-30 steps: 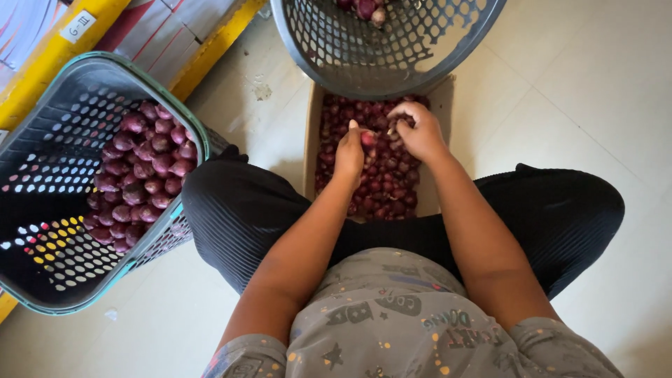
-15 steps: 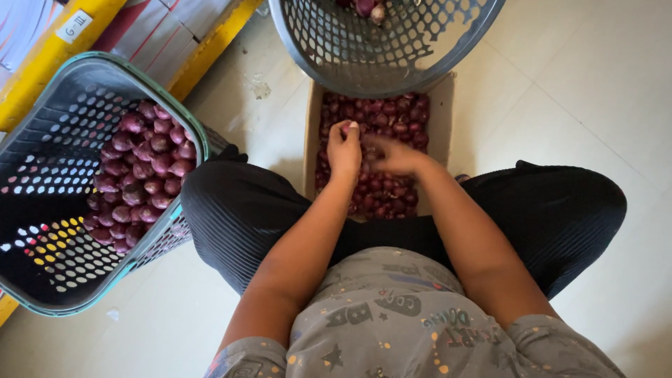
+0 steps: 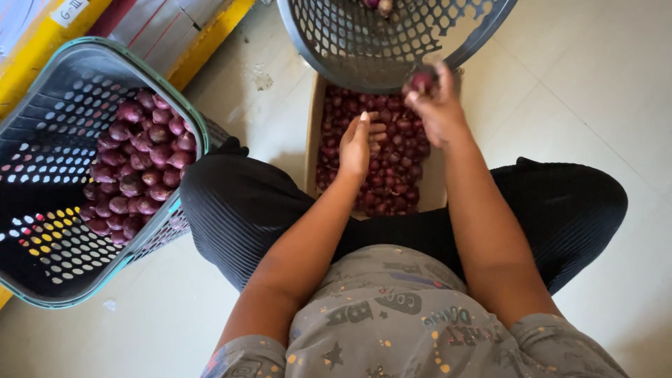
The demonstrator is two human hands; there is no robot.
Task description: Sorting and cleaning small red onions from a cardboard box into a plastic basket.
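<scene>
On the left we see a large tilted basket [image 3: 42, 175], part full of red onions [image 3: 136, 164]. Far centre, a grey basket [image 3: 364, 42] overhangs a cardboard box [image 3: 313, 133] of small onions. Our left hand [image 3: 358, 143] rests open over the box, holding nothing as far as we can tell. Our right hand [image 3: 437, 105] pinches one onion [image 3: 422, 82] at the grey basket's near rim.

Box of onions [image 3: 378, 150] between the knees, basket [image 3: 42, 210] left, another basket [image 3: 350, 42] seemingly just beyond.
</scene>
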